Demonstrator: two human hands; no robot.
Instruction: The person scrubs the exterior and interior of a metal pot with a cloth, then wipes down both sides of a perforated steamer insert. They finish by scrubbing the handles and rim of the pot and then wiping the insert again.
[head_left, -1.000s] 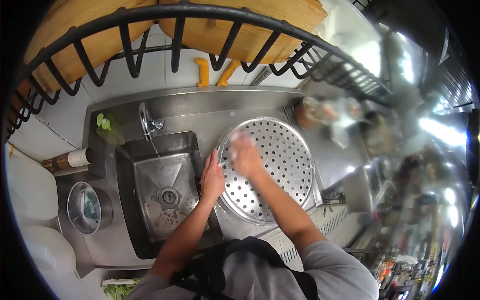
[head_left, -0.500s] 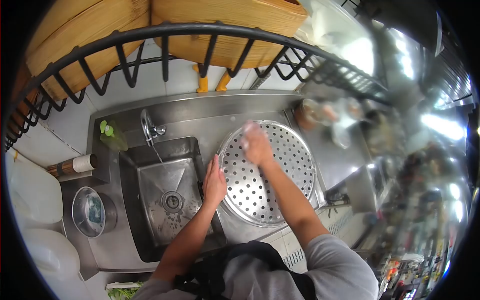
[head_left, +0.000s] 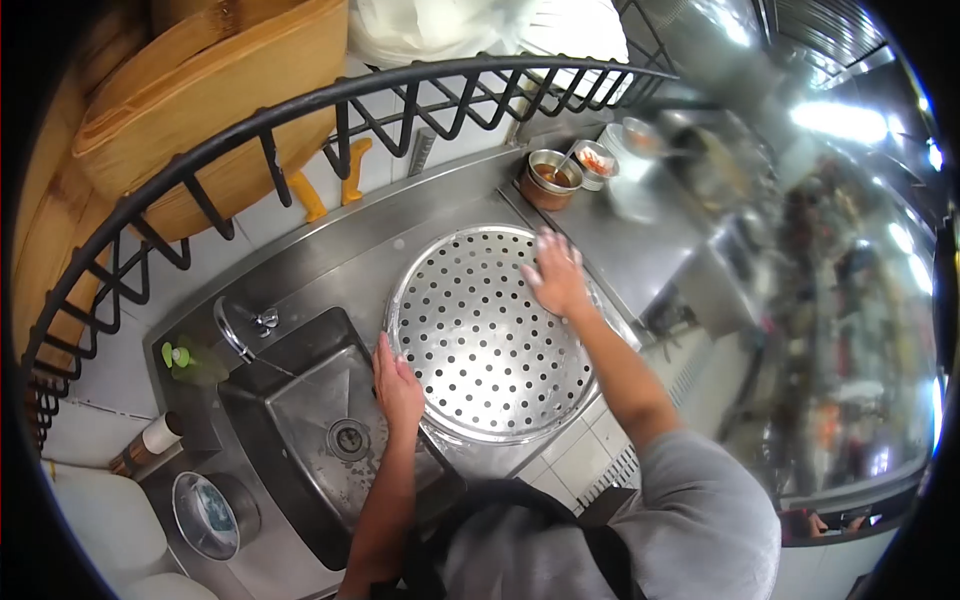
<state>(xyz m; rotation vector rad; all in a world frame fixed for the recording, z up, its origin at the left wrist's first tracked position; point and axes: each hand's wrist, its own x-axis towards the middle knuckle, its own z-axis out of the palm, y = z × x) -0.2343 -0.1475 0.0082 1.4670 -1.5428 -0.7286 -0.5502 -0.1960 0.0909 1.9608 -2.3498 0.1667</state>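
the round perforated silver metal tray lies on the stainless steel desk, just beside the dark rectangular metal sink. the left hand rests against its near-sink rim, fingers extended; the right hand lies on its far side, fingers spread and unclenched.

Clock positions are read from the centre of the round, perforated silver metal disc. Open passage spans the disc's surface from its centre to 6 o'clock, and the bare grey steel counter strip at 10 o'clock. Obstacles: the left hand at the 8 o'clock rim; the right hand at 2 o'clock; the curved chrome faucet at 9 o'clock, beside the recessed dark steel sink; small round metal bowls at 1 o'clock; the black wire rack, arching from 9 to 12 o'clock.
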